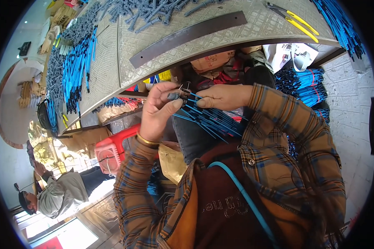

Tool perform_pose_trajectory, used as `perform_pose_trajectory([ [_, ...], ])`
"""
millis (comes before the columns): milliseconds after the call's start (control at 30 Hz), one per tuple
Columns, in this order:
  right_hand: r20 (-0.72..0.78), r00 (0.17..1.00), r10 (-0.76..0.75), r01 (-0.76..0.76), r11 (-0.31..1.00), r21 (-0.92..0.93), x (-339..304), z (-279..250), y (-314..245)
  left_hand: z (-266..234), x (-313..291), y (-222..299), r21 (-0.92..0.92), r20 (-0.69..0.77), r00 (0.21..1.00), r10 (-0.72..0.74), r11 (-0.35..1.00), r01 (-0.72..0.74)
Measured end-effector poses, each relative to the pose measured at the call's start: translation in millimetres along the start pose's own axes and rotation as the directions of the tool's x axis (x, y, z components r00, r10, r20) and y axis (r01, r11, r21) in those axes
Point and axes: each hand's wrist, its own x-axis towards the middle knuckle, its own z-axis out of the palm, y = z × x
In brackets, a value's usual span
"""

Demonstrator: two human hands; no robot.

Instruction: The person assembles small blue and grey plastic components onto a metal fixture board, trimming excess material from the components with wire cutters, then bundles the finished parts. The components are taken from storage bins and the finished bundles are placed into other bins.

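Note:
My left hand (160, 108) is closed, its thumb and fingers pinching a small grey ridged plastic piece (173, 96). Thin metal pins or wires stick up just beyond it, too small to make out clearly. Close by on the right, my right hand (221, 96) has its thumb and fingers pressed together on a thin blue rod (191, 99), whose far end reaches toward the left fingertips. Whether rod and grey piece touch is hidden by the fingers. Under both hands a loose bunch of blue rods (220, 122) lies across my lap.
Ahead, the table (153, 72) bears a dark metal strip (187, 38), grey plastic parts (153, 10), yellow-handled pliers (297, 23) and blue rods (77, 66). Tied blue bundles (309, 89) are stacked at right. A red plastic stool (120, 143) stands left; another person (64, 193) is beyond.

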Motion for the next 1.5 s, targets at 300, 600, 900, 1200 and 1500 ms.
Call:
perform_pose_trajectory([
  [300, -0.188, 0.980, 0.070, -0.092, 0.990, -0.108, -6, 16, -23, 49, -4, -37, 0.050, -0.316, 0.937, 0.151, 0.989, -0.142],
  [600, -0.375, 0.925, 0.066, -0.167, 0.956, -0.242, -12, 33, -30, 50, 3, -35, 0.158, -0.405, 0.892, 0.200, 0.976, -0.148],
  [900, -0.540, 0.802, -0.255, 0.043, 0.927, -0.373, -14, 46, -20, 47, -1, -32, -0.051, -0.313, 0.936, 0.158, 0.982, -0.183],
  [1200, -0.425, 0.897, -0.123, -0.054, 0.923, -0.381, -12, 38, -31, 43, -5, -29, -0.120, -0.242, 0.962, 0.129, 0.979, -0.162],
  [1500, -0.303, 0.927, -0.223, -0.005, 0.798, -0.603, -7, 34, -35, 32, -9, -36, -0.249, -0.148, 0.979, 0.140, 0.953, -0.174],
])
